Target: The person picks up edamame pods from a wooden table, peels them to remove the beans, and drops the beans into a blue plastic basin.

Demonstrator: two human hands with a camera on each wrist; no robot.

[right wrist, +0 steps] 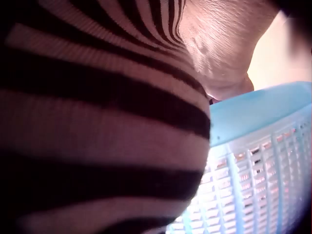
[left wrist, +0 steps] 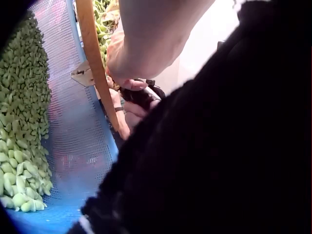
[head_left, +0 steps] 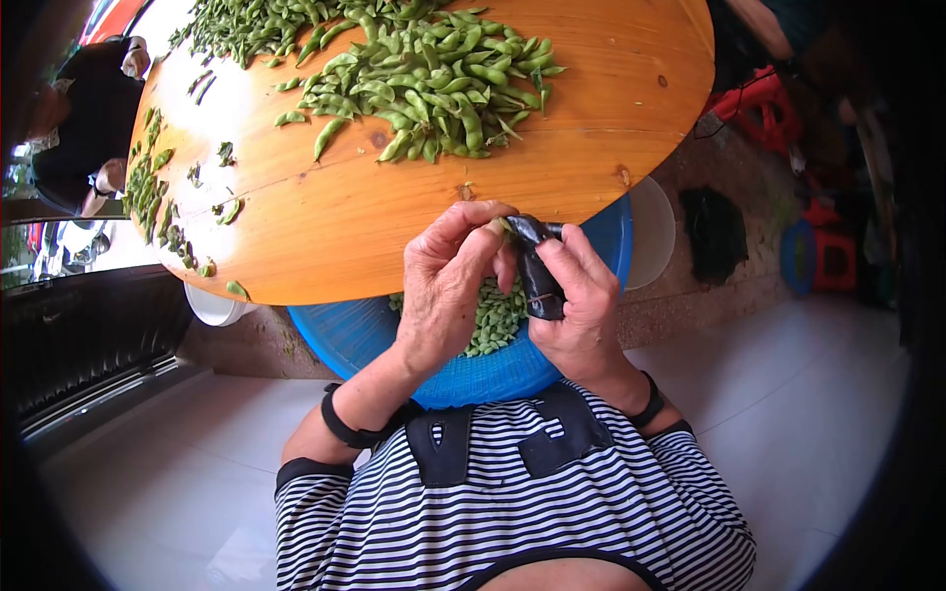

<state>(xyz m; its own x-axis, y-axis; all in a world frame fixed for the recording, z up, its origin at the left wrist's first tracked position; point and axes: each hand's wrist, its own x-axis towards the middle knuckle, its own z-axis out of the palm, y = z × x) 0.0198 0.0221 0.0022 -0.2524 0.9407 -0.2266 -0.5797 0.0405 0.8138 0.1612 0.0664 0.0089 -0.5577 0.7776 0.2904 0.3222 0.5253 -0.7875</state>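
Note:
Both hands meet over a blue basket (head_left: pixel 340 337) that holds shelled green beans (head_left: pixel 496 317). The left hand (head_left: pixel 445 281) pinches a small green pod (head_left: pixel 506 227) between thumb and forefinger. Close against it, the right hand (head_left: pixel 588 313) grips a black object (head_left: pixel 539 276) with a dark wrapped look; what it is exactly, I cannot tell. In the left wrist view the basket (left wrist: pixel 80 131) and its beans (left wrist: pixel 22 117) fill the left side. The right wrist view shows part of a hand (right wrist: pixel 219 44) above the basket's rim (right wrist: pixel 258 108); its fingers are hidden.
A wooden table (head_left: pixel 325 212) lies beyond the basket, with a heap of pods (head_left: pixel 434 89) and scattered pods (head_left: pixel 148 187) at its left edge. A white bucket (head_left: pixel 215 305) stands below left. Red stools (head_left: pixel 764 108) are at right; another person (head_left: pixel 89 118) is at far left.

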